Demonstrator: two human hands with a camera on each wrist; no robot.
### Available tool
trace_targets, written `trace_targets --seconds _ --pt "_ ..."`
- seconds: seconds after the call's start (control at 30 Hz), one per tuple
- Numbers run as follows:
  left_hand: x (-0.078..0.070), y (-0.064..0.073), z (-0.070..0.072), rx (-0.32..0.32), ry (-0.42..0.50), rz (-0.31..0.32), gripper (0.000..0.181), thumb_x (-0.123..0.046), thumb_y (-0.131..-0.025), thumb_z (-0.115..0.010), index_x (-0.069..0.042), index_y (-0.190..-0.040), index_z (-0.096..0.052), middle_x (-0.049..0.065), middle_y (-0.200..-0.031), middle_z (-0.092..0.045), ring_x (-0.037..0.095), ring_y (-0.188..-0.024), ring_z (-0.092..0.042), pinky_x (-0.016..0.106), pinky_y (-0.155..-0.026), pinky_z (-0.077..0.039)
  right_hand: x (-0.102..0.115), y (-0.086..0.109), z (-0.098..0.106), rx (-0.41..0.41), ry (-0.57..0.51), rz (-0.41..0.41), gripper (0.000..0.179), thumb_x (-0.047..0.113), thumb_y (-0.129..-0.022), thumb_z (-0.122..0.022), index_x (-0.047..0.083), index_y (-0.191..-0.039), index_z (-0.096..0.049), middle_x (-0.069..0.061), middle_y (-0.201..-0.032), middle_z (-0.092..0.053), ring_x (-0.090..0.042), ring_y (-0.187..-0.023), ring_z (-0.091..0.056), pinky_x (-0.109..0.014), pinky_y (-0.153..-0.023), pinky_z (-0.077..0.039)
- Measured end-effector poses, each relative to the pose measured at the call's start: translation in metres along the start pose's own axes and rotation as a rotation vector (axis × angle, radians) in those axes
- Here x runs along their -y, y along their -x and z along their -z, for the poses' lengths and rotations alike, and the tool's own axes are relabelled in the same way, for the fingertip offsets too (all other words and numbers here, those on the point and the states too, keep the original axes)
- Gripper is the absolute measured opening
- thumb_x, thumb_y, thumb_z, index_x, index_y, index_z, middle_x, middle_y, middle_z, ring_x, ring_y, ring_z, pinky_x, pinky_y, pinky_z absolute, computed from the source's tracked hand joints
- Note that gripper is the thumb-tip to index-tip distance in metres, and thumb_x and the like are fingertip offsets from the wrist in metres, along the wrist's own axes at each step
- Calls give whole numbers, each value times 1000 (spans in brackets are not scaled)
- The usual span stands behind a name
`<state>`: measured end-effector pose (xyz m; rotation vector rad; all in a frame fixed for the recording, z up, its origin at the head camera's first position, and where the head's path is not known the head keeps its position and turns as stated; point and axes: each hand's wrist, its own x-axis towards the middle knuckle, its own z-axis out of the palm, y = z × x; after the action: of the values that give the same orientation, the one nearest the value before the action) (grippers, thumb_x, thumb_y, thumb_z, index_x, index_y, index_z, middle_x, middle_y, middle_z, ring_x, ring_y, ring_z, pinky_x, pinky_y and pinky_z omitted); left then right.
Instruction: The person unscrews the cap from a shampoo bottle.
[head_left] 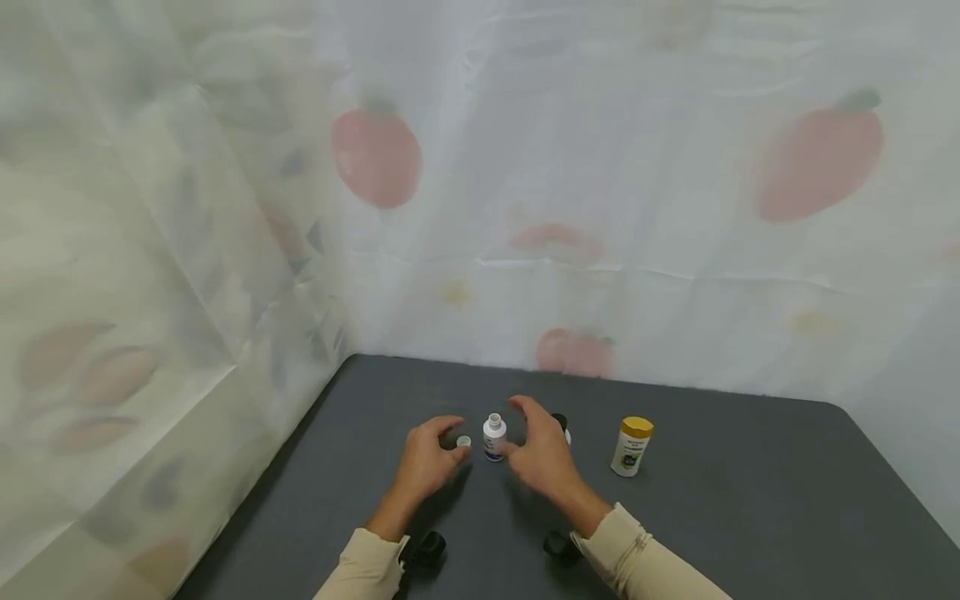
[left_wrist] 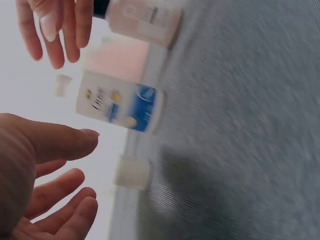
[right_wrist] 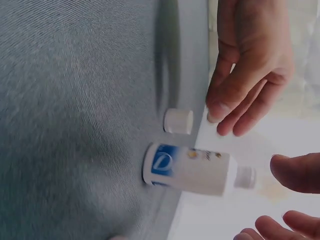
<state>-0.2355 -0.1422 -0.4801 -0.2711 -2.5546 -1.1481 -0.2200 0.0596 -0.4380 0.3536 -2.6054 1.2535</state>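
Observation:
A small white bottle with a blue label band (head_left: 494,437) stands upright on the dark table, its neck uncovered. Left of it sits a white cap (head_left: 463,441), apart from the bottle, as the right wrist view also shows. My left hand (head_left: 423,458) is around the cap's near left side, thumb and fingers spread, with nothing held. On the bottle's right, my right hand (head_left: 545,454) has its thumb and fingers parted. In the right wrist view its thumb (right_wrist: 300,175) is near the bottle neck with a visible gap.
Partly behind my right hand stands a pale pink bottle with a black cap (left_wrist: 145,20). Farther right is a white bottle with a yellow lid (head_left: 632,447). A fruit-printed curtain (head_left: 600,192) hangs along the back and left of the table (head_left: 720,492).

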Motion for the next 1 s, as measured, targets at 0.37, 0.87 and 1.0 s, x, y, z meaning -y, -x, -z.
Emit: trace_targets --seconds 0.37,0.87,1.0 --pt "-41 -9 9 -44 87 -130 40 -8 -86 -85 -8 -124 -75 11 -126 -74 33 -111 -75 45 -95 -62 -2 2 24 -61 -100 34 56 0 -90 -78 5 -142 -57 -17 -145 -62 -39 -132 -62 -51 -109 -54" --pt "-72 -18 -15 85 137 -282 41 -8 -92 -80 -3 -131 -69 17 -131 -71 34 -116 -72 46 -98 -60 -15 5 32 -89 -85 22 56 -5 -90 -75 1 -142 -56 -22 -145 -60 -42 -134 -60 -52 -110 -53" --pt "-71 -19 -23 107 137 -266 41 -9 -94 -78 -2 -133 -68 19 -132 -70 36 -116 -72 47 -98 -60 -18 6 30 -64 -84 -6 57 -4 -90 -74 0 -143 -54 -22 -147 -59 -42 -135 -59 -53 -111 -52"
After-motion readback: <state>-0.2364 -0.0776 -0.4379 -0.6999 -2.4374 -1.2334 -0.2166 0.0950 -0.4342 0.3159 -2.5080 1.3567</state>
